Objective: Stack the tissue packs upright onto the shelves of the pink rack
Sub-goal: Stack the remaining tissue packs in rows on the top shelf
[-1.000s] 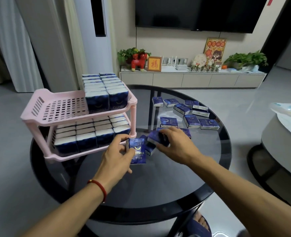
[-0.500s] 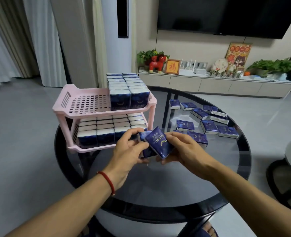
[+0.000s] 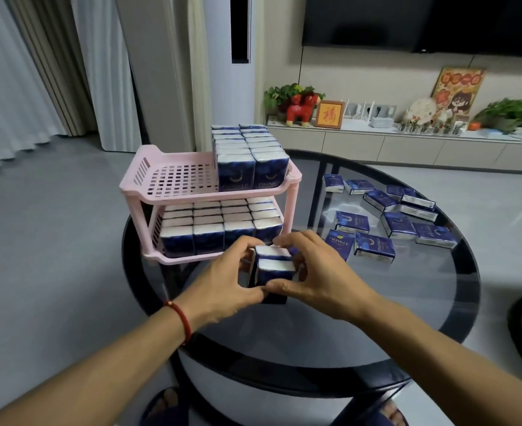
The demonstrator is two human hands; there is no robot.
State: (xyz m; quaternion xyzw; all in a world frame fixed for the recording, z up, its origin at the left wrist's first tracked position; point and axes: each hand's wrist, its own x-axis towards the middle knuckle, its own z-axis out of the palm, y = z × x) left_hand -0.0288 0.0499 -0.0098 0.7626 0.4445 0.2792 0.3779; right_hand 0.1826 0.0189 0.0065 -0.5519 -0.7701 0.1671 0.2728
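My left hand (image 3: 223, 284) and right hand (image 3: 315, 272) squeeze two tissue packs (image 3: 274, 265) standing tall between them. The pink rack (image 3: 167, 192) sits at eleven o'clock, nearer my left hand.

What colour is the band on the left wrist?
Red, with a small gold bead: the wrist band shows clearly in the head view.

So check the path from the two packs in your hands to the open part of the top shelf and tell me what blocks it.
Nothing visible blocks it. Both hands hold the two packs in front of the pink rack. The bare left part of the top shelf lies open from above; the stacked packs fill only its right side.
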